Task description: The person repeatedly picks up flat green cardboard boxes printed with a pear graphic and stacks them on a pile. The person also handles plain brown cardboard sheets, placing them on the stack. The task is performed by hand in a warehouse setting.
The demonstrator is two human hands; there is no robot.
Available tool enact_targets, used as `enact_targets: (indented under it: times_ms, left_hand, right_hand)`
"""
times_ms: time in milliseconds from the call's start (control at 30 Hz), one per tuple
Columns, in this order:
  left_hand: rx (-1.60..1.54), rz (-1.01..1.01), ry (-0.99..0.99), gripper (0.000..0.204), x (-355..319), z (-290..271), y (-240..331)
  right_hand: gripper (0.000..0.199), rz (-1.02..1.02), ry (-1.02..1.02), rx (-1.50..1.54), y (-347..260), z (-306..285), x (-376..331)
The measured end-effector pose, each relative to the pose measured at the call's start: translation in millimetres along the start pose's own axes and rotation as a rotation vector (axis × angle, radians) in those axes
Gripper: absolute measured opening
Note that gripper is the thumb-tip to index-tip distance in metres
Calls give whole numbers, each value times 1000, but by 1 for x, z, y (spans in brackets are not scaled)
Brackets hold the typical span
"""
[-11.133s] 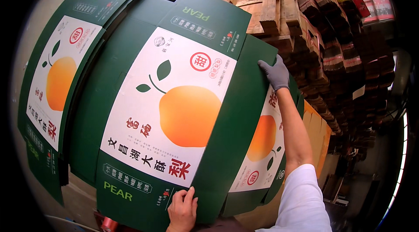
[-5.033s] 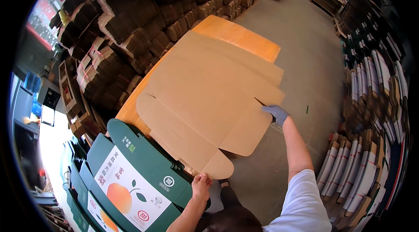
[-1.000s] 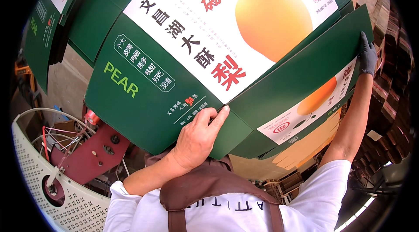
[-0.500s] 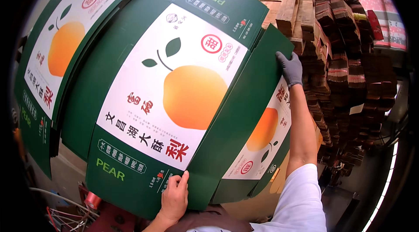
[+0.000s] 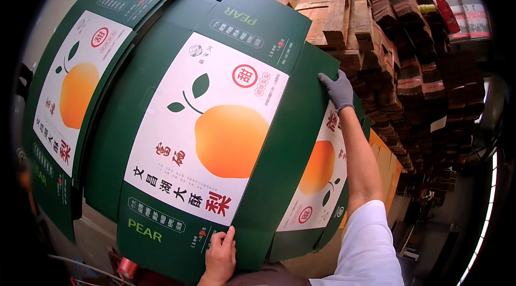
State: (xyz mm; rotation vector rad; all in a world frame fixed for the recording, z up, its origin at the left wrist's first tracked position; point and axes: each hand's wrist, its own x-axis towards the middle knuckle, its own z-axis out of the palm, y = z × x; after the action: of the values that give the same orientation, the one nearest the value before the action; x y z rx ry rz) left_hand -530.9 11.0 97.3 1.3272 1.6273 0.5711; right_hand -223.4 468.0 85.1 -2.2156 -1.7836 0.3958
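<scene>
Cardboard box sheet (image 5: 215,130), flat and big, fills the middle of the view, and both hands hold it. It is dark green, with a white panel that shows an orange round fruit with green leaves.

The left hand (image 5: 219,256) is bare. It sits at about 6 o'clock, at the bottom edge of the sheet. Its fingers (image 5: 228,237) lie on top of the green part and the hand grips that edge.

The right hand (image 5: 336,90) wears a grey glove. It is up at about 2 o'clock from the middle of the sheet. It grips the far right edge, with the fingers curled over it. The bare arm runs down from there to a white sleeve (image 5: 365,243) at about 5 o'clock.

Under the held sheet, at about 4 o'clock, another white panel with an orange fruit (image 5: 317,167) peeks out.

At about 9 o'clock lies a second green sheet (image 5: 70,92) with the same kind of fruit picture, partly under the first one.

At about 1 o'clock are wooden pallets (image 5: 338,12). Beside them, toward 2 o'clock, stand tall stacks of brown folded cardboard (image 5: 414,71).
</scene>
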Motion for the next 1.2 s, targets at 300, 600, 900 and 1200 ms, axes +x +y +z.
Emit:
enact_targets:
  times_ms: [300,600,900,1200]
  left_hand:
    - [-17,23,9,49,2,0,-1]
    - [-17,27,9,49,1,1,-2]
    - [301,236,-35,35,23,-24,8]
    - [546,822,-96,55,180,-42,39]
  right_hand:
    - [81,-10,6,-6,0,2,2]
    - [81,-6,5,-19,-2,2,1]
    - [77,0,1,-69,-6,2,-2]
    - [79,6,5,-82,-6,1,1]
